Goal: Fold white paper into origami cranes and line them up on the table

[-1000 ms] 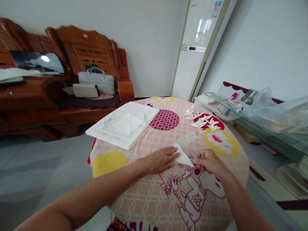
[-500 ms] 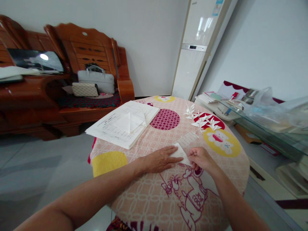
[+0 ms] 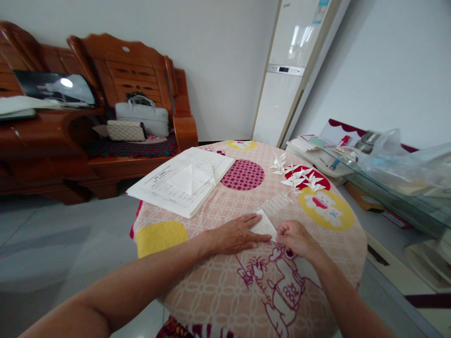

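Note:
A small folded piece of white paper (image 3: 264, 224) lies on the patterned tablecloth (image 3: 211, 291). My left hand (image 3: 241, 233) rests flat on its left side, fingers spread across it. At its right corner my right hand (image 3: 294, 238) has the fingers curled and pinches the paper's edge. Just beyond the paper sits a clear plastic wrapper (image 3: 276, 203). Several white folded paper cranes (image 3: 299, 177) stand farther back on the right. To the left, a creased square of white paper (image 3: 190, 179) lies on a stack of printed sheets (image 3: 158, 190).
A glass-topped cabinet (image 3: 398, 188) with plastic bags (image 3: 387, 155) and papers stands along the right side. Behind the table rises a tall white air conditioner (image 3: 278, 98). A wooden armchair (image 3: 130, 70) holding a grey bag (image 3: 148, 117) is at the back left.
My right hand has shifted slightly down along the paper's right corner, its fingers still pinched. My left hand stays pressed on the paper.

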`<state>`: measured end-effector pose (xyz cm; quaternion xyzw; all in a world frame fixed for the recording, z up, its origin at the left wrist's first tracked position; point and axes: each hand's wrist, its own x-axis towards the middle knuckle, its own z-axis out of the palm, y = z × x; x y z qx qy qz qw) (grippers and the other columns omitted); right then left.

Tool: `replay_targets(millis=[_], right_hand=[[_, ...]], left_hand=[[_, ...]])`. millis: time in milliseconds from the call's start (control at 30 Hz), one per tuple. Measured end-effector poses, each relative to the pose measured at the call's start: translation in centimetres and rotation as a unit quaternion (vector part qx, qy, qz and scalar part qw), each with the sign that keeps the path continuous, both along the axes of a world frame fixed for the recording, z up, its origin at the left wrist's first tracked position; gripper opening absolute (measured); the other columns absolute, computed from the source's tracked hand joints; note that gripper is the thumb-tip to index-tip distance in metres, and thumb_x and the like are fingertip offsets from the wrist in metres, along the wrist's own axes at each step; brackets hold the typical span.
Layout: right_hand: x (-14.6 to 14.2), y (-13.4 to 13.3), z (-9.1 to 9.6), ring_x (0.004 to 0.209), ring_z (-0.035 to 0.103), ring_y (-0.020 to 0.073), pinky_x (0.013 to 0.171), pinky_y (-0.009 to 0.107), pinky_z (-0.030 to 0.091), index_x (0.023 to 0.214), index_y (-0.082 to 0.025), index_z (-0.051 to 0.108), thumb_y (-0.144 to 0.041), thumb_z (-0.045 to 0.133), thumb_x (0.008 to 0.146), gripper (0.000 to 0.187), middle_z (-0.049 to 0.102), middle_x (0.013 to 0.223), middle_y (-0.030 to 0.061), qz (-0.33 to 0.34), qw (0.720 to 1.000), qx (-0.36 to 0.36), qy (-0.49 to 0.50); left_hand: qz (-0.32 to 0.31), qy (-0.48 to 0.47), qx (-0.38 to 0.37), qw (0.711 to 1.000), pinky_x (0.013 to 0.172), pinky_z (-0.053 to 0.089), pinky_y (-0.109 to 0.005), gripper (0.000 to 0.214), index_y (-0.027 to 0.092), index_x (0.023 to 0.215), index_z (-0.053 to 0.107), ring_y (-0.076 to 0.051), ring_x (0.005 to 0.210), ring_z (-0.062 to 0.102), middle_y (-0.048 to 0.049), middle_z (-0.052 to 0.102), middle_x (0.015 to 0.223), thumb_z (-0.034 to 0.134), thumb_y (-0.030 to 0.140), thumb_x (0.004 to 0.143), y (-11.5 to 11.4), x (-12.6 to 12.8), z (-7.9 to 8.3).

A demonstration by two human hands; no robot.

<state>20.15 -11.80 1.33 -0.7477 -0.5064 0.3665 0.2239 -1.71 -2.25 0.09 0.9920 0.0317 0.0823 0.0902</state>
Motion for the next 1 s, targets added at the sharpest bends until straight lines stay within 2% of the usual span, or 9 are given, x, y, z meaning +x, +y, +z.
replay_targets(millis=[167, 267, 333, 433, 500, 567, 700, 833, 1000], right_hand=[[1.6, -1.0, 0.9, 0.025, 0.04, 0.0068, 0.026, 0.015, 0.024, 0.057, -0.019, 0.054, -0.011, 0.055, 0.06, 0.008, 0.05, 0.036, -0.0069, -0.034, 0.997, -0.05, -0.05], [1.3, -0.6, 1.6, 0.029, 0.045, 0.0081, 0.029, 0.015, 0.029, 0.057, -0.018, 0.055, -0.014, 0.056, 0.063, 0.007, 0.049, 0.037, -0.0059, -0.036, 0.998, 0.012, -0.044], [0.4, 0.3, 1.7, 0.036, 0.052, 0.0099, 0.034, 0.017, 0.035, 0.068, -0.017, 0.061, -0.019, 0.055, 0.069, 0.007, 0.058, 0.047, -0.0035, -0.03, 0.997, 0.07, 0.017], [-1.3, 1.6, 0.8, 0.042, 0.056, 0.0124, 0.041, 0.021, 0.042, 0.094, -0.014, 0.07, -0.022, 0.048, 0.076, 0.029, 0.066, 0.058, 0.0006, -0.011, 0.992, 0.128, -0.003], [-2.1, 2.1, -0.1, 0.058, 0.065, 0.0163, 0.058, 0.025, 0.05, 0.107, -0.014, 0.071, -0.019, 0.05, 0.076, 0.038, 0.072, 0.071, 0.0054, 0.039, 0.981, 0.167, -0.092], [-2.4, 2.1, -0.9, 0.077, 0.069, 0.0202, 0.074, 0.03, 0.051, 0.113, -0.015, 0.071, -0.021, 0.05, 0.081, 0.039, 0.076, 0.09, 0.0102, 0.06, 0.968, 0.186, -0.159], [-2.3, 1.7, -1.6, 0.093, 0.068, 0.023, 0.084, 0.031, 0.049, 0.119, -0.016, 0.069, -0.024, 0.051, 0.087, 0.038, 0.074, 0.106, 0.0122, 0.077, 0.958, 0.19, -0.198], [-2.1, 1.8, -1.8, 0.093, 0.069, 0.0234, 0.085, 0.031, 0.049, 0.12, -0.016, 0.068, -0.025, 0.053, 0.087, 0.038, 0.074, 0.106, 0.012, 0.076, 0.961, 0.177, -0.197], [-1.9, 1.9, -2.1, 0.099, 0.068, 0.024, 0.09, 0.032, 0.049, 0.12, -0.016, 0.068, -0.023, 0.054, 0.086, 0.037, 0.071, 0.114, 0.0121, 0.077, 0.962, 0.181, -0.192]], left_hand=[[0.003, 0.003, -0.012, 1.0, 0.114, 0.026, -0.044, 0.044, 0.034, 0.141, 0.044, -0.031, 0.144, 0.024, -0.0086, 0.024, 0.157, 0.042, 0.035, 0.097, 0.1, 0.0, 0.0], [0.002, 0.002, -0.019, 1.0, 0.115, 0.026, -0.044, 0.044, 0.034, 0.141, 0.044, -0.031, 0.144, 0.023, -0.008, 0.023, 0.158, 0.043, 0.035, 0.097, 0.1, 0.0, 0.0], [0.002, 0.0, -0.019, 1.0, 0.115, 0.026, -0.044, 0.044, 0.034, 0.141, 0.044, -0.031, 0.144, 0.023, -0.0085, 0.023, 0.158, 0.042, 0.035, 0.097, 0.1, 0.0, 0.0], [-0.001, -0.002, -0.011, 1.0, 0.115, 0.025, -0.044, 0.044, 0.032, 0.142, 0.043, -0.031, 0.144, 0.023, -0.0107, 0.026, 0.156, 0.04, 0.034, 0.098, 0.1, 0.0, 0.0], [-0.006, 0.002, -0.005, 1.0, 0.115, 0.024, -0.044, 0.045, 0.032, 0.142, 0.042, -0.03, 0.145, 0.021, -0.011, 0.029, 0.155, 0.04, 0.035, 0.098, 0.1, 0.0, 0.0], [-0.01, 0.004, -0.003, 1.0, 0.116, 0.024, -0.044, 0.045, 0.031, 0.142, 0.043, -0.029, 0.145, 0.021, -0.0103, 0.03, 0.154, 0.041, 0.035, 0.097, 0.2, 0.1, 0.1], [-0.017, -0.001, -0.003, 1.0, 0.116, 0.025, -0.042, 0.044, 0.03, 0.14, 0.046, -0.028, 0.143, 0.026, -0.0096, 0.029, 0.155, 0.043, 0.036, 0.096, 0.4, -0.4, 0.3], [-0.009, 0.004, 0.01, 1.0, 0.113, 0.032, -0.041, 0.042, 0.028, 0.138, 0.05, -0.029, 0.141, 0.032, -0.0122, 0.033, 0.153, 0.041, 0.037, 0.097, 0.8, -1.6, 0.4], [0.009, -0.024, 0.011, 1.0, 0.113, 0.033, -0.041, 0.039, 0.025, 0.133, 0.055, -0.03, 0.137, 0.037, -0.0116, 0.038, 0.15, 0.047, 0.034, 0.096, 1.0, -3.0, 0.5]])
